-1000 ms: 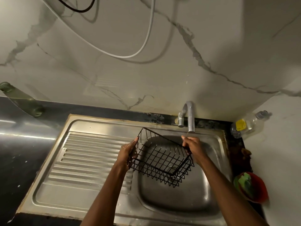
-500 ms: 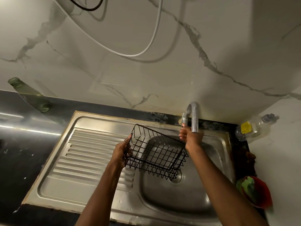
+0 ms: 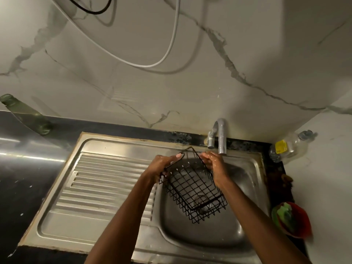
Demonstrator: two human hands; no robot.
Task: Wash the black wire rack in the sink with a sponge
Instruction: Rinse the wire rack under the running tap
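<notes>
A black wire rack (image 3: 192, 189) is held tilted above the steel sink basin (image 3: 238, 231), its far end up under the tap (image 3: 219, 136). My left hand (image 3: 162, 166) grips the rack's left rim. My right hand (image 3: 214, 163), wet and shiny, grips the right rim near the spout. A green sponge (image 3: 284, 216) lies in a red bowl (image 3: 299, 223) on the counter to the right of the sink.
A ribbed steel drainboard (image 3: 99, 185) runs left of the basin. A clear plastic bottle (image 3: 289, 146) lies in the back right corner. A green glass bottle (image 3: 24, 115) leans on the wall at the left. White and black cables hang above.
Both hands turned the rack, so its long side now runs toward me and its far end is raised under the tap. My right hand went from the tap back to the rim.
</notes>
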